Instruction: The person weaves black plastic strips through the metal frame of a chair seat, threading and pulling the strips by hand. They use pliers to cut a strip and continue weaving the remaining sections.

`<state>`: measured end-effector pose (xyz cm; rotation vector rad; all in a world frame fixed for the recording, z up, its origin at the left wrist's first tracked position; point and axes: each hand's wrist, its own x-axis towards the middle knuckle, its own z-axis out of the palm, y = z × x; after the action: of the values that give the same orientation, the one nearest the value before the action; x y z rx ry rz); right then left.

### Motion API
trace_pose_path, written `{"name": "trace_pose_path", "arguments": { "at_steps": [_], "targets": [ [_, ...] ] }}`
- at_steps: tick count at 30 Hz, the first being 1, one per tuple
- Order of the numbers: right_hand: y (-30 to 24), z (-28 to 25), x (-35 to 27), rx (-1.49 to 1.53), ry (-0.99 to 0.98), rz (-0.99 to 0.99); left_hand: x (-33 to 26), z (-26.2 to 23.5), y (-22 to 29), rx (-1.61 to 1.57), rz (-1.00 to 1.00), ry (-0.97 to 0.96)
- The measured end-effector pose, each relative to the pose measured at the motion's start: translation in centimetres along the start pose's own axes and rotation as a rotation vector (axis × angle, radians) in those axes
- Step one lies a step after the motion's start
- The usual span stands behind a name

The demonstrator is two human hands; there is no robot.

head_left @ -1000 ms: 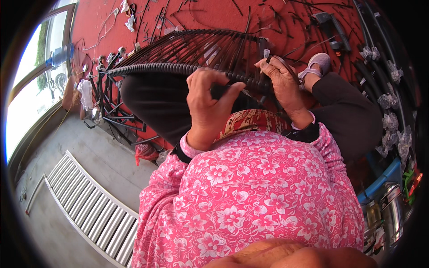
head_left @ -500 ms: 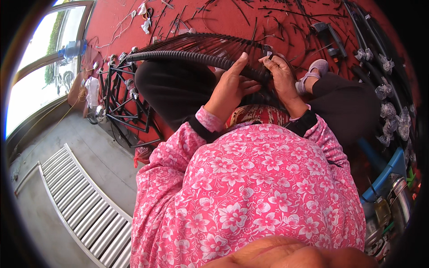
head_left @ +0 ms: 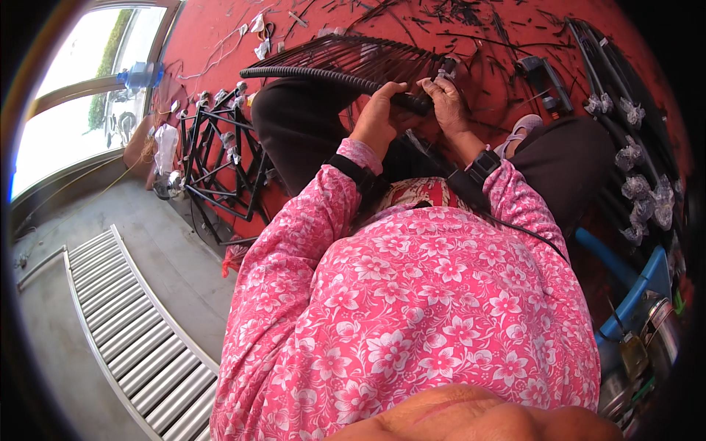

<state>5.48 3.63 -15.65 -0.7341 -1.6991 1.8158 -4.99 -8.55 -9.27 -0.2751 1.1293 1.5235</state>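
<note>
A curved frame (head_left: 312, 73) lies across my lap, its near edge wound tightly with dark cord. Many thin dark strands (head_left: 368, 53) stretch over it. My left hand (head_left: 373, 123) grips the frame's right end, the thumb along the top and the other fingers mostly hidden. Beside it, my right hand (head_left: 448, 110) is closed at the frame's corner, thumb and fingertips pinched together; what is between them is too small to make out. A dark cord (head_left: 526, 234) trails below my right wrist across the pink sleeve.
Black metal frames (head_left: 224, 158) with wrapped joints stand at the left. A slatted silver rack (head_left: 140, 323) lies on grey floor. Cord scraps litter the red floor (head_left: 471, 18). A black tool (head_left: 544, 81), wrapped black tubes (head_left: 629, 154) and a blue plastic piece (head_left: 640, 290) are at the right.
My hands and the frame's right end have shifted a little farther from my body. The whole view has also moved slightly. More of the dark cord below my right wrist now shows.
</note>
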Motion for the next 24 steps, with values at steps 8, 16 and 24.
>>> {"name": "trace_pose_path", "arguments": {
  "at_steps": [8,16,24],
  "targets": [
    [1.5,0.1,-0.1,0.041,0.027,0.159,2.3,-2.9,-1.4,-0.142,0.000,-0.105],
    [-0.8,0.4,-1.1,-0.078,0.050,0.166,0.9,-2.5,-0.6,-0.152,-0.066,-0.016],
    [-1.9,0.4,-1.2,-0.317,0.022,0.169,-0.4,-2.0,-0.1,-0.094,-0.016,0.075]
  ]
}}
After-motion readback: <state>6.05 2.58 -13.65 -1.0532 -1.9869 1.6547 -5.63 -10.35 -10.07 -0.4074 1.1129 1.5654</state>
